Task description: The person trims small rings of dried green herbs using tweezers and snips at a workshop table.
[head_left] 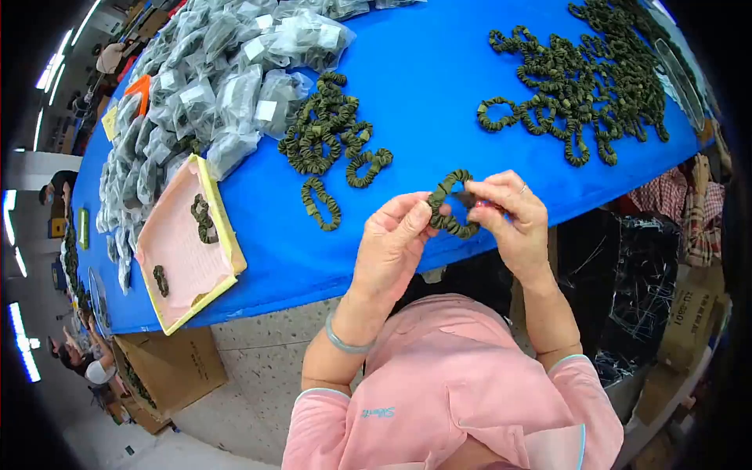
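A dark green scrunchie [454,223] is stretched upright between my hands above the table's near edge. My left hand [399,239] is closed, pinching the ring's left side between thumb and fingers. Closed at the ring's right side, my right hand [513,219] has a small red-handled tool [479,204] partly hidden in its fingers; its exact kind is hard to make out. Just beyond my left hand lies a single scrunchie [321,204]. Behind that is a small heap of scrunchies [321,129], and a larger spread of scrunchies [580,86] covers the far right.
A pink-lined tray [184,266] with yellow edges holds a few scrunchies at the left. Bagged bundles [235,94] pile up behind it on the blue table [423,94]. A cardboard box [176,368] stands below the left edge. Other people [94,364] are farther left.
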Motion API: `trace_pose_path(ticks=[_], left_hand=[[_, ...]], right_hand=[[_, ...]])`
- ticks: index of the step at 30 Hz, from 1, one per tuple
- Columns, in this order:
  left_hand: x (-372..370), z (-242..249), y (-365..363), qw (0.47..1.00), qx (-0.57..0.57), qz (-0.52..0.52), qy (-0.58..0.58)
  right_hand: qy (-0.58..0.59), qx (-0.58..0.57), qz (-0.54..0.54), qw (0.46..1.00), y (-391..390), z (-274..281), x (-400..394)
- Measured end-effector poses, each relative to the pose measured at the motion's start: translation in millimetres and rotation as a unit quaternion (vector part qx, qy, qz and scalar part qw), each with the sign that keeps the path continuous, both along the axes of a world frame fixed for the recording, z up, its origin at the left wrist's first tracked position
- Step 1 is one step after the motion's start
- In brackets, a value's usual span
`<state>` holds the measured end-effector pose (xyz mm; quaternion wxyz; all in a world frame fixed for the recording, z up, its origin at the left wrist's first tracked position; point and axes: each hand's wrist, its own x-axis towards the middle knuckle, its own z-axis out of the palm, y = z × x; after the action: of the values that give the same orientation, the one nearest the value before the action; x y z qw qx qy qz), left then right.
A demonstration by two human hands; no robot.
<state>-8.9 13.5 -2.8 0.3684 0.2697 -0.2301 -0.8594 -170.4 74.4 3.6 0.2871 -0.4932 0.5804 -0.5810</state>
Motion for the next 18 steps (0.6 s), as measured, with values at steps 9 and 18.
trace_pose_path(ticks=[9, 18], left_hand=[[-8.2, -11.0, 1.7, 0.617, -0.692, 0.176, -0.331], [-0.9, -20.1, -15.8, 0.602, -0.687, 0.197, -0.356]], right_hand=[[-0.299, 0.161, 0.070, 0.938, -7.6, -3.4, -3.3], [-0.313, 0.104, -0.054, 0.942, -21.5, -18.8, -31.9]])
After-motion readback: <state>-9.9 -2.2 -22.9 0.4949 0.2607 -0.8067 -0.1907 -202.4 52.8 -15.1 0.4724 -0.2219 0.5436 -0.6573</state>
